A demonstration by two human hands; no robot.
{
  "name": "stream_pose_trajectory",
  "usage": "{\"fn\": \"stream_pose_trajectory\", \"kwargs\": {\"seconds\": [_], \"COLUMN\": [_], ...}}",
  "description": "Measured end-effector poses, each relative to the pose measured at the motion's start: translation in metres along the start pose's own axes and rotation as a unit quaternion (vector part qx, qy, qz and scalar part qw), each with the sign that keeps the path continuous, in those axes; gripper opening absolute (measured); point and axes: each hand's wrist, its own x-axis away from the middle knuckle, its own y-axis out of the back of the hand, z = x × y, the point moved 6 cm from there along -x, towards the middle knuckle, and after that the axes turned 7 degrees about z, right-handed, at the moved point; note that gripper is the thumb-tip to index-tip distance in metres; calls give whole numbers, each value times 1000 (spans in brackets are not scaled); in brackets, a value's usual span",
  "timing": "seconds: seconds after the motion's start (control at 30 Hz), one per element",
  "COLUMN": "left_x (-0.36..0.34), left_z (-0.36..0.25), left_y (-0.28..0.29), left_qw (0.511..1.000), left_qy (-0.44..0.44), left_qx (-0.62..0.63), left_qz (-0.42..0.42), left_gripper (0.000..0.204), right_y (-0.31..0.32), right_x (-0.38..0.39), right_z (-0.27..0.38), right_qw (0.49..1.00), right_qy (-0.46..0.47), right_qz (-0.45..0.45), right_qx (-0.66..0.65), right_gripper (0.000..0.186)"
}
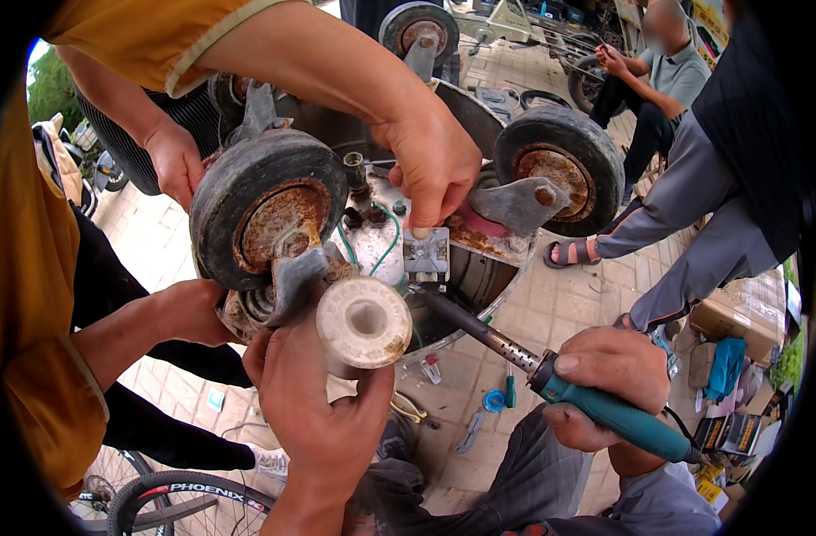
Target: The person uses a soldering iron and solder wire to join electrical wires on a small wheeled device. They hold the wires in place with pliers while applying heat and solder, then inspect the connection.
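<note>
Head view: a soldering iron (547, 375) slants up and left, its dark tip end at the lower edge of a small square block (426, 255); whether they touch cannot be told. The right hand (615, 386) is closed round the iron's green handle. The left hand (317, 406) has its fingers clamped on a whitish spool (341, 330), its round face and centre hole turned upward, just left of the iron's tip.

A co-worker in an orange sleeve (149, 40) presses a thumb on the block's top edge with one hand (435, 161); the other hand (189, 313) grips beneath a rusty black wheel (269, 210). Green wire (394, 241) curves over the metal plate (381, 268) left of the block, and another wheel (560, 165) stands to its right.

Farther out, a blue ring (493, 400) and a screwdriver (510, 391) lie on the paving (533, 322). A cardboard box (743, 313) sits at the right, a bicycle tyre (122, 511) at lower left.
</note>
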Motion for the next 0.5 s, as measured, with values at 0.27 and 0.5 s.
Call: {"fn": "stream_pose_trajectory", "kwargs": {"seconds": [0.27,0.5], "left_x": [0,0], "left_z": [0,0], "left_y": [1,1], "left_qw": [1000,1000], "left_qy": [1,6], "left_qx": [-8,-18], "left_qz": [-13,-7], "left_gripper": [44,43], "right_y": [1,-7], "right_x": [-11,-12], "right_z": [8,7], "right_qw": [995,993], "right_qy": [45,46], "right_qz": [66,98], "right_qx": [55,53], "right_gripper": [44,46]}}
